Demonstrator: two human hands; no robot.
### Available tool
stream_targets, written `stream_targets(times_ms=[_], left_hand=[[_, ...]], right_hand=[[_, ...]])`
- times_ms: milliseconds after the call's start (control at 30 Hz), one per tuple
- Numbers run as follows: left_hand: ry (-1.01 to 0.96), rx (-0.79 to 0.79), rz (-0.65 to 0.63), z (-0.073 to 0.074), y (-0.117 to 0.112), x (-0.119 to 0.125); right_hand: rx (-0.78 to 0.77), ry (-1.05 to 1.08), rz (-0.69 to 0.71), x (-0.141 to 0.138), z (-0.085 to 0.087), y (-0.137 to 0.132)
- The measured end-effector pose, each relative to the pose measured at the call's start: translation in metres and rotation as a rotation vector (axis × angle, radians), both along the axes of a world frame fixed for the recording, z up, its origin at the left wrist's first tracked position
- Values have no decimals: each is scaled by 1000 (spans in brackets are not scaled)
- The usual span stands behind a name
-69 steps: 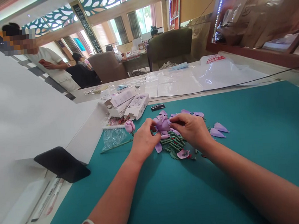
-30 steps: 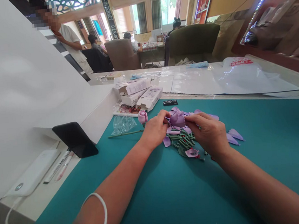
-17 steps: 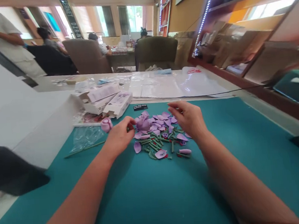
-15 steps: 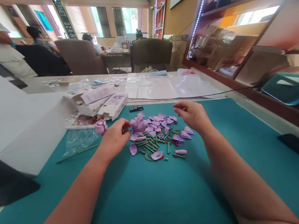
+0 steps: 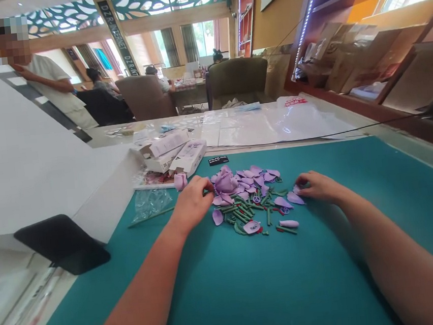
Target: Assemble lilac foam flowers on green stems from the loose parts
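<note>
My left hand (image 5: 192, 204) is closed, its fingertips pinched at the left side of a purple toy flower head (image 5: 225, 181) with layered petals. The flower hides part of what those fingers grip. Over to the right, my right hand (image 5: 317, 186) pinches a small purple petal (image 5: 296, 189) at the pile's edge, beside another loose petal (image 5: 295, 199). Between my hands spreads a pile of loose purple petals, green stem pieces (image 5: 243, 214) and small red parts. A pale cupped piece (image 5: 252, 227) and a lilac cone-shaped piece (image 5: 289, 224) lie at its near side.
A pink flower (image 5: 180, 181) stands past my left wrist, near a clear plastic bag (image 5: 151, 203) and a green stem (image 5: 149, 218). White boxes (image 5: 188, 157), a black card (image 5: 218, 160) and a dark tablet-like object (image 5: 63, 243) surround the teal mat (image 5: 274, 284). People are beyond the desk.
My right hand has moved down to the petals on the right and closed on one. My left hand stays by the flower head, which looks slightly turned. The camera view has shifted left and up.
</note>
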State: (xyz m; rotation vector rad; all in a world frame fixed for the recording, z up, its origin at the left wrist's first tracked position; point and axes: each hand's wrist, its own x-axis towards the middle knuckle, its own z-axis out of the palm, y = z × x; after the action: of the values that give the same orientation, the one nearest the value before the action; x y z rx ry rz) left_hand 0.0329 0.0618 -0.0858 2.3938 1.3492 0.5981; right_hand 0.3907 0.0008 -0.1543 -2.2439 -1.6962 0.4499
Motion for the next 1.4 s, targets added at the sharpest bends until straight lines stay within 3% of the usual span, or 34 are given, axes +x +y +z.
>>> stream_targets(times_ms=[133, 233, 367, 467, 600, 733, 867, 1400], left_hand=[[-8, -14, -2, 0, 0, 0], [-41, -36, -13, 0, 1, -1], [-89, -89, -59, 2, 3, -3], [-119, -144, -80, 4, 3, -3], [-166, -191, -85, 4, 3, -3], [-239, -176, -75, 2, 4, -3], [-276, -171, -67, 3, 4, -3], [-240, -46, -40, 2, 3, 0]], right_hand=[[17, 72, -20, 1, -1, -6], [60, 218, -51, -5, 8, -7], [221, 553, -120, -28, 34, -8], [341, 686, -119, -56, 59, -11], [423, 727, -10, -94, 87, -12], [591, 622, 48, -122, 104, -12], [660, 616, 74, -143, 109, -17], [583, 484, 109, -182, 101, -31]])
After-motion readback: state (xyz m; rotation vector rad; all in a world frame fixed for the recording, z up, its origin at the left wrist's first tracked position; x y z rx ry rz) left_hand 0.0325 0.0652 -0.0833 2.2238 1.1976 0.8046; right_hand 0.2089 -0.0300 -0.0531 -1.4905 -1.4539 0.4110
